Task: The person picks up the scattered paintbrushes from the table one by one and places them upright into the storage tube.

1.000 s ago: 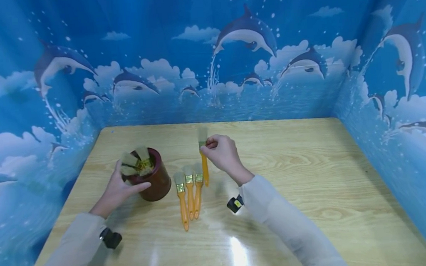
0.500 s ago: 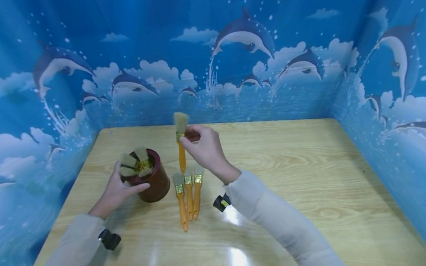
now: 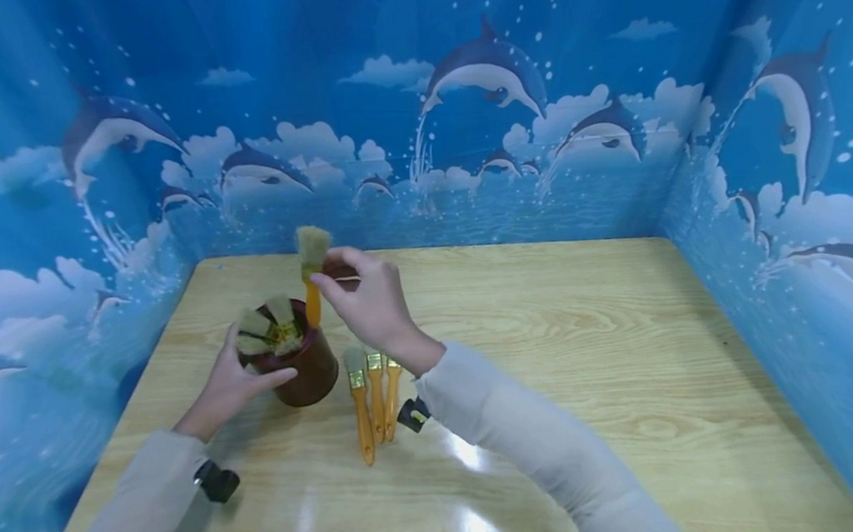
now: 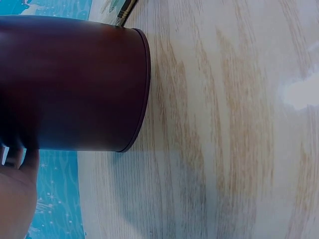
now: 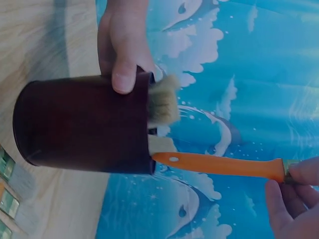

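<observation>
We hold an orange-handled paintbrush (image 3: 313, 285) upright, handle down, its tip at the rim of the dark red pot (image 3: 300, 361), bristles clear above. Our right hand (image 3: 369, 304) pinches its ferrule; our left hand (image 3: 233, 383) clasps the pot, steadying it on the bench (image 3: 629, 350). Three spare brushes (image 3: 372, 391) lie beside it.

My sleeves (image 3: 531, 441): long, pale beige, snug to wrists. Small black camera unit (image 3: 216, 483) strapped under each wrist; right one (image 3: 412, 415) shows yellow mark.
</observation>
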A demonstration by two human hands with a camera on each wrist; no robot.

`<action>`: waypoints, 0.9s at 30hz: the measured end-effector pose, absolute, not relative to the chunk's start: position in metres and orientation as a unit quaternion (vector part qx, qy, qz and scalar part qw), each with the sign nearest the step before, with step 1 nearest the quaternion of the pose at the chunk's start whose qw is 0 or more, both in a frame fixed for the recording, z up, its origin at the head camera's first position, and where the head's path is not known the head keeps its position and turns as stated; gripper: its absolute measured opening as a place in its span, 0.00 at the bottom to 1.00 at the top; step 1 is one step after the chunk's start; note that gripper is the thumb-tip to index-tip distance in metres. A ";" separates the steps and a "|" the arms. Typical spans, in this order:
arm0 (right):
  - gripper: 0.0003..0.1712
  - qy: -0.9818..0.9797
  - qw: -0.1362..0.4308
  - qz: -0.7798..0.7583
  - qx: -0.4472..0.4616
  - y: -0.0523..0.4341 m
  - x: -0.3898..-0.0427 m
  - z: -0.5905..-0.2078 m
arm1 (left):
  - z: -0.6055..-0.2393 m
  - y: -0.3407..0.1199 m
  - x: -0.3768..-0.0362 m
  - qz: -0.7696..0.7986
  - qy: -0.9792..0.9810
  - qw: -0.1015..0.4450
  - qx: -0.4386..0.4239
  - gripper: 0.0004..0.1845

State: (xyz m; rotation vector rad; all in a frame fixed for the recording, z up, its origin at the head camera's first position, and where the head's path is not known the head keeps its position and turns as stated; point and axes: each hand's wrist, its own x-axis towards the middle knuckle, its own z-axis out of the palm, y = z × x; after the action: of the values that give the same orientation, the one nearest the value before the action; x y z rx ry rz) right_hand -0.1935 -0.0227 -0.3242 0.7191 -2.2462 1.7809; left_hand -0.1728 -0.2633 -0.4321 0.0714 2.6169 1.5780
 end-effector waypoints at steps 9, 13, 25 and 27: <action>0.12 -0.742 0.082 0.616 0.250 -0.036 -0.188 -0.324 | -0.433 -0.263 -0.173 0.518 0.854 0.037 0.027 0.60; 0.11 -0.745 0.068 0.616 0.246 -0.037 -0.177 -0.310 | -0.433 -0.263 -0.174 0.513 0.857 0.036 0.025 0.60; 0.13 -0.766 0.039 0.589 0.254 -0.046 -0.193 -0.345 | -0.435 -0.264 -0.175 0.511 0.858 0.039 0.026 0.60; 0.14 -0.769 0.027 0.585 0.255 -0.044 -0.193 -0.349 | -0.435 -0.264 -0.175 0.512 0.858 0.035 0.030 0.60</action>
State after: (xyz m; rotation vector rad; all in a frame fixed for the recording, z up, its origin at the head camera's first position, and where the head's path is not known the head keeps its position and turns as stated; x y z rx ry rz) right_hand -0.1931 -0.0437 -0.3489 0.7863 -2.3771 1.8079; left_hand -0.1748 -0.2637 -0.4355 0.0909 2.6366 1.5749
